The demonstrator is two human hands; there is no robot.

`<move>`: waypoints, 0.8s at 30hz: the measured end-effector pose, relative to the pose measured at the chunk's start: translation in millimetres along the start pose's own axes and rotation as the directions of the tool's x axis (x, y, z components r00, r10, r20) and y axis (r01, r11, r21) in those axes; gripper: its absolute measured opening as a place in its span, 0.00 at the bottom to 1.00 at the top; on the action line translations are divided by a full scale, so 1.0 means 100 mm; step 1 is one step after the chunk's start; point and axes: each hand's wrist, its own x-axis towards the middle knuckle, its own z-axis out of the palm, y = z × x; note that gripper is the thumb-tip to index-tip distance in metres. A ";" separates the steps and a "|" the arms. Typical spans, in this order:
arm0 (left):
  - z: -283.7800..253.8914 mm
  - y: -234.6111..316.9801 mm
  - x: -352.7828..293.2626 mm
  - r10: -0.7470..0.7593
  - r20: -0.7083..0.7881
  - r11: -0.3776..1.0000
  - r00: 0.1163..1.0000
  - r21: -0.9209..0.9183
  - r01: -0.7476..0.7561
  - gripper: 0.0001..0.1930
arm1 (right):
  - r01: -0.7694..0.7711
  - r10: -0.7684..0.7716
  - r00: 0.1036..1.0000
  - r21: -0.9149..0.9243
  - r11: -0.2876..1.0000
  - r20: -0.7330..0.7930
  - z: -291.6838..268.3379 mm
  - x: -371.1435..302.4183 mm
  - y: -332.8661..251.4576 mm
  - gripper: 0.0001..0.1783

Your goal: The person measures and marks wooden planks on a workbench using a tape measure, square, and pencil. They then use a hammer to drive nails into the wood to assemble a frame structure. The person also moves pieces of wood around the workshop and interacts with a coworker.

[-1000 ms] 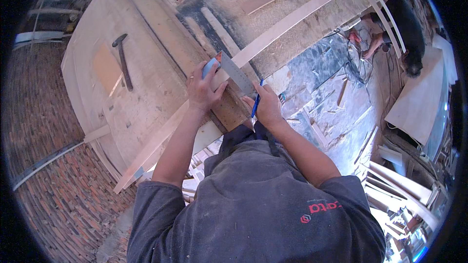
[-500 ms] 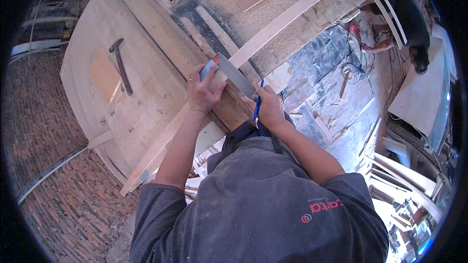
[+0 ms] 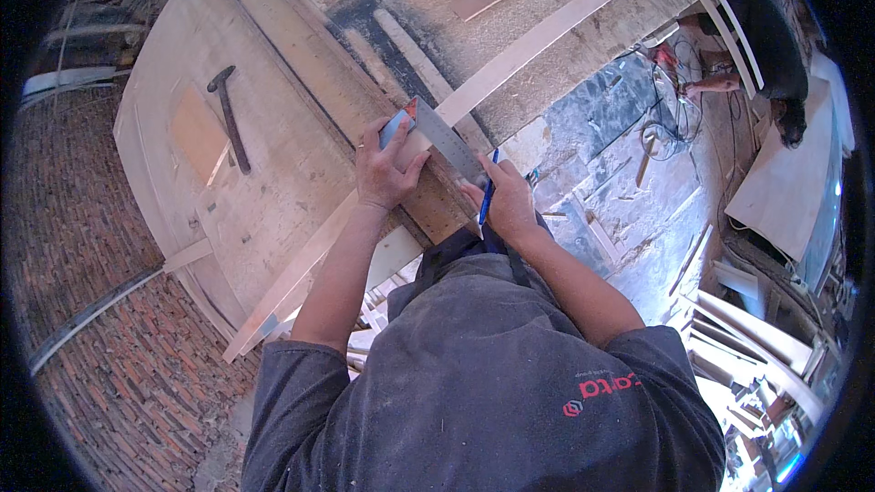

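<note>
While pinning down a blue-stocked, grey metal try square [image 3: 447,139] with a curled left hand [image 3: 387,173], gripping a slim blue pen [image 3: 488,193] in the right hand [image 3: 512,205]; looks partway along, with the square already set crosswise on a long, flat, pale wooden strip [image 3: 524,56]; cannot make out any drawn line on the wood, so cannot say how much is left; holding the pen clear of the strip; to place the square: between both hands, under the left fingers at its stock, with its blade reaching toward the right fingertips; cannot tell about contact there; to place the strip: beneath the left hand, running ahead and rightward; also seeing a dark, long-handled hammer [image 3: 232,123] well left of the left hand.
</note>
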 end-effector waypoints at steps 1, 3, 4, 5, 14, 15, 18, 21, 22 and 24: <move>0.00 0.00 0.00 -0.008 0.006 1.000 1.000 -0.015 0.008 0.35 | 0.008 -0.008 1.000 0.001 1.000 -0.008 0.00 0.00 0.00 0.32; 0.00 0.00 0.00 -0.009 0.007 1.000 1.000 -0.017 0.009 0.35 | 0.011 -0.011 1.000 0.000 1.000 -0.013 0.00 0.00 0.00 0.32; 0.00 0.00 0.00 -0.003 0.002 1.000 1.000 -0.006 0.003 0.35 | 0.007 -0.007 1.000 -0.004 1.000 -0.011 0.00 0.01 0.00 0.31; 0.00 0.01 0.00 0.003 -0.003 1.000 1.000 0.005 -0.003 0.35 | 0.002 -0.002 1.000 -0.008 1.000 -0.010 0.00 0.01 0.00 0.31; -0.02 0.01 -0.01 -0.001 -0.008 1.000 1.000 -0.005 0.001 0.34 | 0.187 -0.128 0.946 0.180 0.966 -0.299 -0.15 0.37 -0.02 0.18; -0.02 0.01 -0.01 0.003 -0.011 1.000 1.000 -0.006 -0.003 0.34 | 0.177 -0.104 0.960 0.272 0.946 -0.261 -0.17 0.45 -0.05 0.16; -0.01 0.00 0.01 0.034 -0.025 0.999 0.999 0.000 -0.034 0.34 | 0.129 -0.065 0.987 0.476 0.870 -0.148 -0.15 0.68 -0.11 0.12; 0.01 -0.03 0.01 0.049 -0.029 0.999 0.998 -0.002 -0.049 0.34 | 0.114 -0.083 0.993 0.501 0.858 -0.084 -0.12 0.86 -0.12 0.11; 0.00 -0.02 0.00 0.029 -0.019 0.999 0.999 -0.015 -0.029 0.34 | 0.129 -0.101 0.991 0.469 0.874 -0.085 -0.10 0.91 -0.12 0.11; -0.01 -0.01 0.01 0.015 -0.013 1.000 1.000 -0.023 -0.015 0.34 | 0.136 -0.114 0.991 0.443 0.886 -0.077 -0.07 0.96 -0.11 0.11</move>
